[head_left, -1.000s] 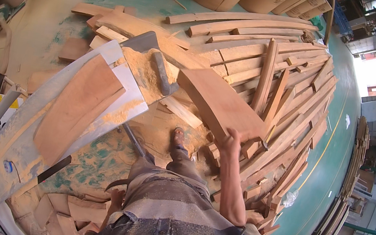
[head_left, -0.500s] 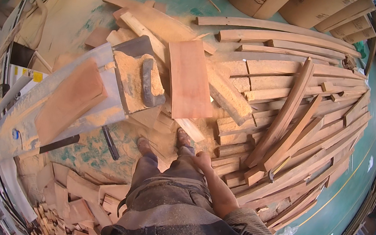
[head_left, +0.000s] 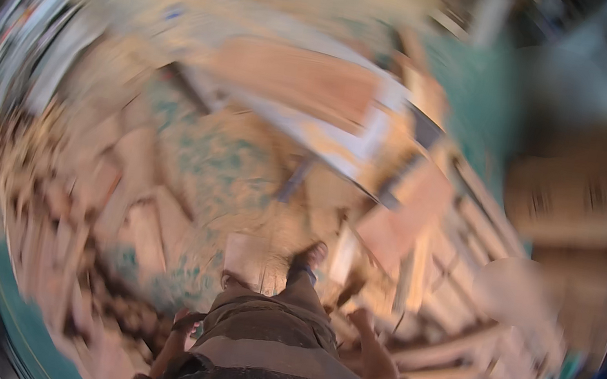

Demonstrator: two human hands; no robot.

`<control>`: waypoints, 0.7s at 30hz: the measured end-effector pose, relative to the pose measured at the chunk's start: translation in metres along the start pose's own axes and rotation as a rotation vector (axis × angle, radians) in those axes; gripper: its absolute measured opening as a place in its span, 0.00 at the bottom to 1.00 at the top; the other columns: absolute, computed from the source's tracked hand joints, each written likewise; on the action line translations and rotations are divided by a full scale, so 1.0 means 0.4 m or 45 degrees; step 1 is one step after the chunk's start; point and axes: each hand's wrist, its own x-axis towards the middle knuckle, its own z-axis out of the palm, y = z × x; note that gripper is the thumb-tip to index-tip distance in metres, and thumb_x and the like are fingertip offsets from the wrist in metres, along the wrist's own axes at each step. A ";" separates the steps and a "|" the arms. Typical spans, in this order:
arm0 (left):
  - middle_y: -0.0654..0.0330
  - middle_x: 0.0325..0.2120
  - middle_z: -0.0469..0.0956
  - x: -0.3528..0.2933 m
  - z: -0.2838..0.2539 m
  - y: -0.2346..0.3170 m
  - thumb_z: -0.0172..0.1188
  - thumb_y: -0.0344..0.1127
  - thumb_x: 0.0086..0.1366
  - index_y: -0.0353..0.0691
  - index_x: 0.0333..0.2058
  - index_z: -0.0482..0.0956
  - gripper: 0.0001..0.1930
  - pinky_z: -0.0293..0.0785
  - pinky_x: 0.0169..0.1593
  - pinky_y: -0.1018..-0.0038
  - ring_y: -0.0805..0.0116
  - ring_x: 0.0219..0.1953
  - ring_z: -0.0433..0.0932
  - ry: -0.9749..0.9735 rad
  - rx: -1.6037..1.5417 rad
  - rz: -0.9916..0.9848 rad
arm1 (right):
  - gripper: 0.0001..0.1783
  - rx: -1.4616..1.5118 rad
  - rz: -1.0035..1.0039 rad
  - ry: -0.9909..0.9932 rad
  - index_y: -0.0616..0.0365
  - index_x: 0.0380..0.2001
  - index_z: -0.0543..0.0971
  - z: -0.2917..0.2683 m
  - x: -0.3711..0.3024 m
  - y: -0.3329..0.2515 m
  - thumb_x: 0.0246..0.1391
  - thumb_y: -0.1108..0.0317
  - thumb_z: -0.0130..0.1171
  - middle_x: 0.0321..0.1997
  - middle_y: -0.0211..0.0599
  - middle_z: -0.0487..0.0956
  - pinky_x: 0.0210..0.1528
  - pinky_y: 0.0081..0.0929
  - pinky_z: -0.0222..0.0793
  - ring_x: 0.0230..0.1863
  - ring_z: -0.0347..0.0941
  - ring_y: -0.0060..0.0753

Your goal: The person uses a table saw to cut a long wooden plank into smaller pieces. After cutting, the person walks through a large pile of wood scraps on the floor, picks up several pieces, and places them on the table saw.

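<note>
Motion smears the whole head view. My right hand (head_left: 362, 322) hangs low beside my right thigh, nearest the wood pieces on the floor; its fingers are too blurred to read. By my left hip is my left hand (head_left: 187, 322), a dark blurred shape, and whether it holds anything is unclear. Ahead of me a reddish-brown board (head_left: 297, 77) lies on a grey machine table (head_left: 362, 145) dusted with sawdust. Another flat board (head_left: 407, 214) rests past the table's right end, next to a dark handle-shaped part (head_left: 400, 181).
Long wood strips (head_left: 444, 355) lie at the right. Offcuts (head_left: 146, 232) and a heap of small scraps (head_left: 30, 162) cover the left floor. A dark bar (head_left: 294, 180) sticks out below the table. Brown cardboard drums (head_left: 587, 203) stand at far right.
My view has swung left, so the table and boards appear farther right and the scrap heap shows more fully. My left hand has come into view. My right hand stays low by my thigh.
</note>
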 end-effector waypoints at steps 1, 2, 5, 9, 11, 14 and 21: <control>0.61 0.18 0.71 0.009 -0.039 -0.096 0.59 0.44 0.64 0.42 0.34 0.79 0.12 0.65 0.20 0.61 0.62 0.17 0.71 0.065 -0.141 -0.045 | 0.17 0.032 0.126 0.091 0.52 0.19 0.86 -0.045 0.008 -0.144 0.47 0.50 0.63 0.24 0.39 0.84 0.40 0.37 0.77 0.29 0.81 0.39; 0.62 0.17 0.71 -0.006 -0.056 -0.202 0.59 0.44 0.64 0.42 0.34 0.79 0.11 0.65 0.19 0.61 0.63 0.16 0.70 0.103 -0.254 -0.110 | 0.18 0.002 -0.021 -0.099 0.51 0.19 0.85 -0.103 0.022 -0.206 0.45 0.49 0.64 0.22 0.37 0.84 0.38 0.37 0.77 0.29 0.81 0.35; 0.60 0.18 0.74 -0.067 -0.073 -0.558 0.69 0.37 0.56 0.37 0.44 0.77 0.18 0.66 0.18 0.64 0.65 0.17 0.73 0.353 -0.134 -0.084 | 0.14 0.121 -0.129 -0.178 0.61 0.23 0.82 -0.122 0.074 -0.349 0.50 0.60 0.62 0.19 0.36 0.79 0.17 0.25 0.70 0.16 0.74 0.26; 0.54 0.20 0.78 -0.112 0.011 -0.857 0.70 0.39 0.55 0.31 0.50 0.76 0.26 0.71 0.19 0.65 0.63 0.19 0.77 0.479 -0.048 -0.227 | 0.07 0.676 -0.040 -0.243 0.62 0.30 0.79 -0.196 0.052 -0.680 0.46 0.73 0.62 0.22 0.36 0.77 0.14 0.20 0.65 0.13 0.70 0.26; 0.49 0.27 0.79 -0.165 0.019 -0.916 0.70 0.43 0.53 0.28 0.48 0.77 0.28 0.73 0.27 0.63 0.58 0.26 0.78 0.522 -0.075 -0.349 | 0.07 0.868 0.081 -0.626 0.52 0.24 0.73 -0.181 0.117 -0.769 0.53 0.66 0.59 0.20 0.27 0.71 0.14 0.20 0.56 0.16 0.67 0.24; 0.38 0.41 0.81 -0.167 -0.063 -0.938 0.71 0.52 0.48 0.27 0.45 0.81 0.33 0.77 0.47 0.56 0.44 0.45 0.82 0.609 -0.312 -0.330 | 0.04 0.379 -0.217 -0.489 0.52 0.28 0.76 -0.099 0.033 -1.040 0.56 0.66 0.56 0.21 0.26 0.71 0.17 0.22 0.60 0.17 0.67 0.23; 0.43 0.30 0.82 -0.146 -0.309 -0.762 0.65 0.43 0.53 0.30 0.32 0.78 0.18 0.76 0.39 0.57 0.51 0.35 0.82 0.989 -0.826 -0.283 | 0.18 -0.723 -1.215 -0.254 0.60 0.28 0.85 0.122 0.015 -1.441 0.49 0.55 0.60 0.27 0.41 0.84 0.34 0.34 0.74 0.29 0.81 0.38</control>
